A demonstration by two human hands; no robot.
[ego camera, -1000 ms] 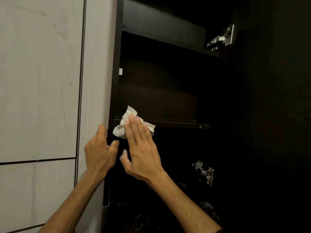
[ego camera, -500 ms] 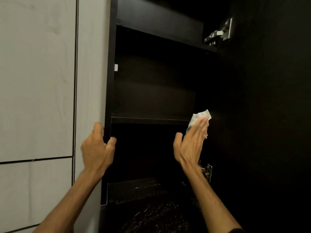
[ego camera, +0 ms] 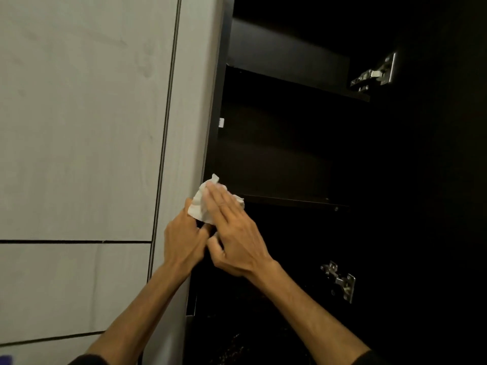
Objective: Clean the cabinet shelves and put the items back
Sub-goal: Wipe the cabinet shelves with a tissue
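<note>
The right hand [ego camera: 232, 227] lies flat, fingers straight, pressing a crumpled white tissue [ego camera: 201, 204] against the left end of the dark cabinet shelf [ego camera: 290, 200], right at the front edge where it meets the cabinet's side panel [ego camera: 214, 127]. The left hand [ego camera: 181, 241] curls around that side panel just below the tissue, gripping its edge, thumb close to the right hand. Two metal hinges show on the open door: one high [ego camera: 374, 75], one low [ego camera: 340, 281]. A small white peg [ego camera: 221, 122] sits on the inner wall. Pale wood-grain panels [ego camera: 79, 114] fill the left. No writing or labels can be read anywhere.
</note>
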